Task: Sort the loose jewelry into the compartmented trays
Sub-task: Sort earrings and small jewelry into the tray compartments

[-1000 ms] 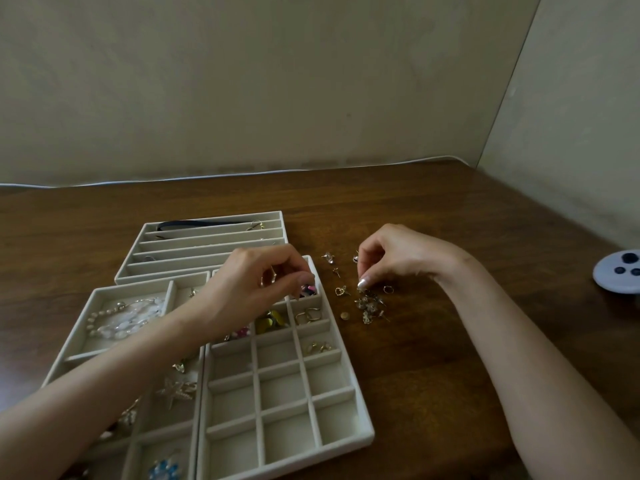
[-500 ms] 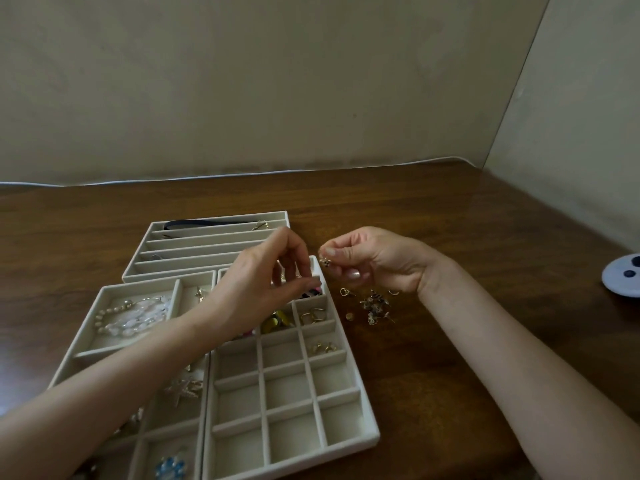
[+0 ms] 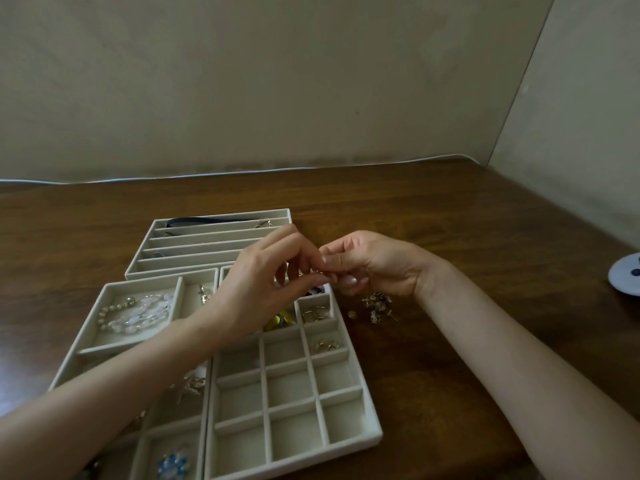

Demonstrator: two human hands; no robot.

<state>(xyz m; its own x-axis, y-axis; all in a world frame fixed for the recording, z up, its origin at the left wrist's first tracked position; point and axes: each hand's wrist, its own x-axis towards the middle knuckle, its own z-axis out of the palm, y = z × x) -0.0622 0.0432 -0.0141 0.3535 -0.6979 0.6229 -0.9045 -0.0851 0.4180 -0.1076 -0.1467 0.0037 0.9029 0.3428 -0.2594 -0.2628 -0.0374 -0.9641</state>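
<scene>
Beige flocked trays are sitting part-filled. The long-slot tray [image 3: 194,252] is holding a black cord [image 3: 207,221]. The mixed tray [image 3: 145,279] is carrying bead bracelets [image 3: 135,317], a silver star piece [image 3: 188,386] and a blue flower piece [image 3: 173,465]. The grid tray [image 3: 294,457] is holding gold hoops [image 3: 313,313], small gold studs [image 3: 325,346] and a yellow piece [image 3: 278,322] in its far cells, and its near three rows are sitting empty.

Judging it past halfway: the loose pile [image 3: 377,306] and one gold disc [image 3: 352,314] are lying on the tabletop [image 3: 450,220] just beside the grid tray's right rim.

The left hand [image 3: 259,289] and right hand [image 3: 374,268] are meeting over the grid tray's far right corner. Both grips are pinching together on one tiny piece, too small to identify.

Room: bare wood is running right of and behind the pile, and walls are boxing the tabletop at back and right. A white round object [image 3: 627,278] is sitting well apart at the right edge. The tray rim is standing between pile and cells, so I'm expecting lifts, not slides.
</scene>
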